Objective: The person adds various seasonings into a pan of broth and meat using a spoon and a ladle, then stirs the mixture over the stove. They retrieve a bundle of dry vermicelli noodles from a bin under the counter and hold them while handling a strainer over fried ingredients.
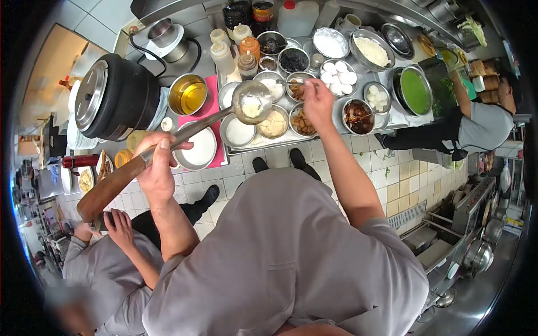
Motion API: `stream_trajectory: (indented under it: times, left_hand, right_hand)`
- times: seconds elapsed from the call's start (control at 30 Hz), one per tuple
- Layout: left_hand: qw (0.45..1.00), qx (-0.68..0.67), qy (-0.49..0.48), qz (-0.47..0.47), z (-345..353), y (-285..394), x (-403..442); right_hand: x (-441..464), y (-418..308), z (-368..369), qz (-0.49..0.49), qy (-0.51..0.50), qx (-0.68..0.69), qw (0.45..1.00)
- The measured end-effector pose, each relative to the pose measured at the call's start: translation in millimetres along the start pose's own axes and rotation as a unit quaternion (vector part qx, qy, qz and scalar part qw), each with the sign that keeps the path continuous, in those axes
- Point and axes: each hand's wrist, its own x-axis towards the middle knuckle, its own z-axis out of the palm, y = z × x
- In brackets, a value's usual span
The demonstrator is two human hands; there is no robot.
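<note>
My left hand [156, 168] is closed around a large ladle [185, 131] with a thick wooden handle. The ladle's bowl hangs over the seasoning bowls, and some pale white stuff lies in it. Between the fingers of my right hand [318, 103] is the handle of a thin metal spoon [288, 83], which reaches left above a bowl of white powder [273, 88]. Below the ladle stand a bowl of pale yellow powder [273, 124] and a bowl of white grains [238, 131]. Close to my right wrist is a bowl of brown pieces [303, 121].
A pot of yellow oil [189, 95] and a big black cooker [115, 95] stand left. Eggs [338, 77], dark sauce [358, 116] and green liquid [413, 92] are right. Squeeze bottles [223, 56] line the back. Co-workers stand left [106, 269] and right [485, 126].
</note>
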Motion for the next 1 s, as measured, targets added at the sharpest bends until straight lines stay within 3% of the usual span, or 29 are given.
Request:
stream_trajectory:
  times: [0.17,0.27,0.4,0.5,0.53,0.67,0.77,0.8,0.9,1.0]
  left_hand:
    - [0.997,0.024,0.070,-0.018,7.1,7.2,-9.7]
    - [0.994,0.036,0.102,-0.027,13.3,13.7,-12.1]
    - [0.989,0.046,0.137,-0.032,17.9,9.3,-11.2]
    - [0.987,0.046,0.149,-0.035,26.2,9.1,-7.6]
    - [0.988,0.040,0.146,-0.027,31.0,9.8,-5.9]
    - [0.986,0.023,0.155,-0.053,53.5,8.1,9.3]
    - [0.990,0.013,0.131,-0.056,67.6,0.7,20.5]
    - [0.992,0.018,0.113,-0.057,71.0,-0.4,23.4]
    - [0.993,0.020,0.092,-0.066,78.0,-0.8,28.4]
    - [0.992,0.016,0.100,-0.073,78.2,2.1,28.0]
  right_hand:
    - [38.6,60.6,35.1,-0.070,-0.126,-0.273,0.951]
    - [47.4,63.8,42.8,0.018,-0.098,-0.233,0.967]
    - [58.8,84.7,33.2,0.043,-0.090,-0.188,0.977]
    - [71.1,70.8,16.0,0.287,-0.081,0.060,0.953]
    - [72.2,42.5,4.4,0.296,-0.090,0.094,0.946]
    - [81.6,18.0,-18.1,0.282,-0.083,0.159,0.943]
    - [75.5,-12.3,-21.4,0.193,-0.120,0.173,0.958]
    - [70.7,-14.3,-19.5,0.115,-0.092,0.119,0.982]
    - [63.7,-18.9,-27.1,0.089,-0.025,0.089,0.992]
    - [60.5,8.9,-32.8,0.095,-0.043,0.044,0.994]
